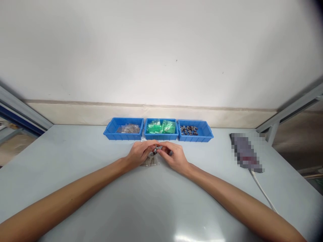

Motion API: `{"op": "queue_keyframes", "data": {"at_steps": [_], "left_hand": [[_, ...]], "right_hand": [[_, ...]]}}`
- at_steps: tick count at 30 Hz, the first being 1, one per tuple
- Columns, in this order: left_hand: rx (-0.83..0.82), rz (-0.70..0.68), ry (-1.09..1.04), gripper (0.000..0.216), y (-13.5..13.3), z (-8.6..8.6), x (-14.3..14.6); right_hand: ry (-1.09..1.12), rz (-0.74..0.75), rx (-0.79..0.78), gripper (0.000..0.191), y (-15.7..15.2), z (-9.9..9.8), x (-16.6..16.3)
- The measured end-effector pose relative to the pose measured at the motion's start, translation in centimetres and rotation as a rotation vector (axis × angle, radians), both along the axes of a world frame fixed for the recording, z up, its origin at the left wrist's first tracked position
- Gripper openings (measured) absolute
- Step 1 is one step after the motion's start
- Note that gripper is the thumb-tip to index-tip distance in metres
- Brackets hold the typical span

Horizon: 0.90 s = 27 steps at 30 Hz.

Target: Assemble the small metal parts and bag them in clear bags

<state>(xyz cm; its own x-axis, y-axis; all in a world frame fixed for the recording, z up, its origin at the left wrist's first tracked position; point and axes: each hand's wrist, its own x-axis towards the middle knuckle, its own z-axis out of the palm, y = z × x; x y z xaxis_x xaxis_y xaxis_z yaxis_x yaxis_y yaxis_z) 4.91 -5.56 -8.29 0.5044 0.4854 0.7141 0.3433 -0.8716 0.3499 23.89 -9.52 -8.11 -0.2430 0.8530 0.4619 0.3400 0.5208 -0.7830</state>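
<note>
My left hand (140, 153) and my right hand (174, 156) meet at the middle of the table, just in front of the blue bins. Both are closed, thumbs and fingertips pinched around a small dark and silver metal part (155, 151). The fingers hide much of that part, so its exact kind does not show. Beneath the hands lies a clear plastic bag (151, 161) with several small beige or metallic pieces in it. My left hand partly covers this bag.
Behind the hands stand a blue bin of clear packets (128, 128), one of green packets (161, 127), and one of small metal and dark parts (189, 130). At right lies a blurred-out dark device (246, 153) with a white cable (263, 191). A wall rises behind.
</note>
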Motion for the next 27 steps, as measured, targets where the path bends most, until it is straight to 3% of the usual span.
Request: {"op": "queue_keyframes", "data": {"at_steps": [7,27], "left_hand": [[-0.082,0.112,0.050,0.027,-0.1,0.9,0.4],[0.049,0.060,-0.044,0.015,0.0,0.9,0.8]], "right_hand": [[0.044,-0.121,0.038,0.019,0.0,-0.1,0.0],[-0.019,-0.118,0.160,0.020,0.3,-0.7,0.1]]}}
